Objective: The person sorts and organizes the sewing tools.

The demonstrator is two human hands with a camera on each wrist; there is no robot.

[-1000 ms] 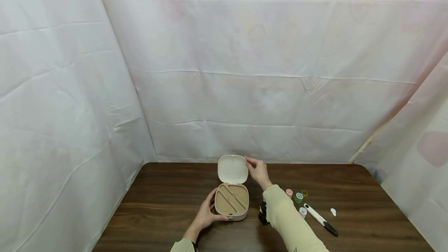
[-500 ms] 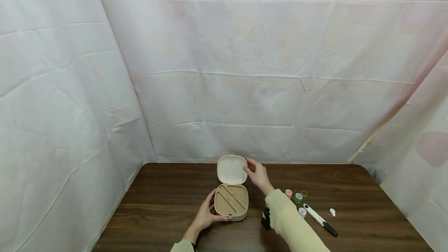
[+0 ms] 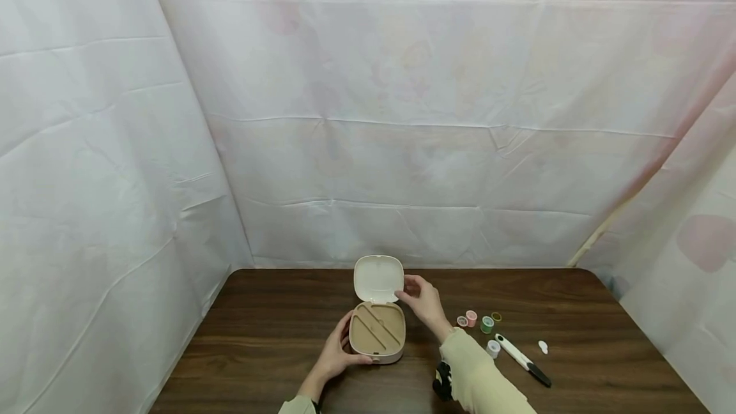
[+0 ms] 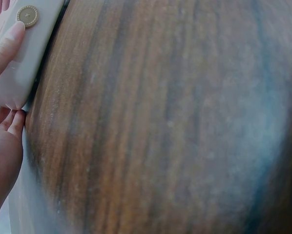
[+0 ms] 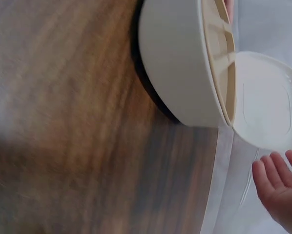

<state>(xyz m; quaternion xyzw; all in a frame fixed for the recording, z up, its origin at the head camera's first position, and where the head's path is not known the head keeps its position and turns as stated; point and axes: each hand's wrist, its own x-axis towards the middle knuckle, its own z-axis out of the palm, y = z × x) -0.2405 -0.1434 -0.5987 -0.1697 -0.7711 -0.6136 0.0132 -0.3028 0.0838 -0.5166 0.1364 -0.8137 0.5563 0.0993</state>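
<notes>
A white box (image 3: 384, 358) with a tan divided tray (image 3: 377, 329) stands on the dark wooden table, its white lid (image 3: 378, 278) tipped back behind it. My left hand (image 3: 335, 351) grips the box at its left side. In the left wrist view, the thumb lies on the front by a round beaded button (image 4: 28, 16), with the other fingers around the corner. My right hand (image 3: 424, 302) is beside the lid's lower right edge, fingers loosely bent. In the right wrist view, the right hand's fingers (image 5: 274, 174) are just off the lid's rim; contact by the thumb cannot be told.
Right of my right forearm lie pink spools (image 3: 471, 318), a green spool (image 3: 487, 324), a white spool (image 3: 493, 348) and a small dark yellow ring (image 3: 497, 317). A white and black handled tool (image 3: 523, 360) and a small white piece (image 3: 543, 347) lie further right. White cloth (image 3: 368, 145) hangs behind the table.
My right hand has slid down from the lid's upper right corner to its lower right edge. The lid stays tipped back. Another pink spool shows beside my sleeve. My left hand keeps its hold.
</notes>
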